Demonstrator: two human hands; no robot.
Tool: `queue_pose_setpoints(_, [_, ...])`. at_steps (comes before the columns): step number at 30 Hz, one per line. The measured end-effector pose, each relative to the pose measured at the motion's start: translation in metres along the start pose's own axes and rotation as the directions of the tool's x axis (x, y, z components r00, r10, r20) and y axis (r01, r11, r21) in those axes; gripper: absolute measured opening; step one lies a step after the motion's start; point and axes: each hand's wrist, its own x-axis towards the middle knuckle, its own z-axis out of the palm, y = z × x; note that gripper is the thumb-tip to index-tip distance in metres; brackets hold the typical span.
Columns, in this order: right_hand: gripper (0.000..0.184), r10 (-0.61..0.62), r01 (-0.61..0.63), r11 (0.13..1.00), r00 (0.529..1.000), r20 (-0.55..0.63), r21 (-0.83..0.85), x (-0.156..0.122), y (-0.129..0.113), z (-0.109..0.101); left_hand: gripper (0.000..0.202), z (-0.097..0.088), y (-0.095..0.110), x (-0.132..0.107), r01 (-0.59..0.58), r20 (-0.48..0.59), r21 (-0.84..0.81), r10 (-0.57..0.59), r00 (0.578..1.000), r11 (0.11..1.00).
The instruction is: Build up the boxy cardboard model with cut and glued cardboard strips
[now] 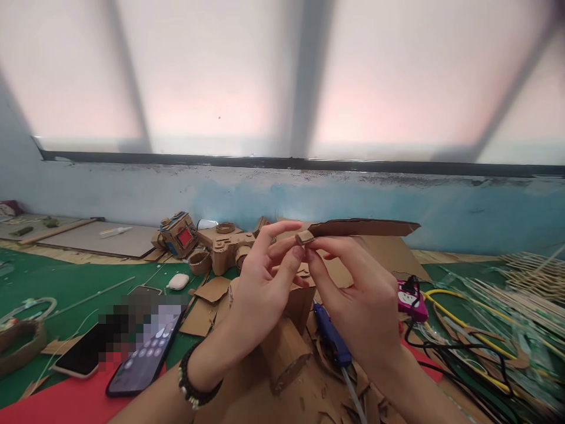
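My left hand [260,282] and my right hand [357,294] are raised together above the table, fingertips meeting. Both pinch a long brown cardboard strip [366,227] at its left end, where a small folded tab sticks out. The strip runs to the right, roughly level. My left wrist wears a dark bead bracelet [192,386]. Below my hands lie a cardboard tube [285,353] and a blue glue gun [332,338] among cardboard scraps.
Two phones [145,353] lie at the left on the green mat [66,282] and a red sheet. Cardboard models [225,244] stand near the wall. A pink power strip [410,299] with black and yellow cables sits at the right, beside bundles of thin sticks [525,282].
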Motion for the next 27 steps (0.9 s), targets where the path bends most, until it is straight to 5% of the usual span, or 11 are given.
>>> queue_pose_setpoints(9, [0.010,0.053,-0.051,0.998,0.993,0.103,-0.021,0.000,0.000,-0.004,0.029,-0.004,-0.007,0.004,0.010,-0.059,0.043,-0.007,0.998,0.999])
queue_pose_setpoints(17, [0.014,-0.200,0.211,0.953,0.977,0.072,-0.217,0.001,0.013,-0.005,0.028,-0.001,-0.002,0.007,0.131,-0.082,-0.116,-0.141,0.987,0.985])
queue_pose_setpoints(27, [0.021,-0.280,0.277,0.924,0.960,0.028,-0.262,0.003,0.013,-0.006,0.021,-0.002,-0.002,0.003,0.203,-0.047,-0.266,-0.223,0.974,0.942])
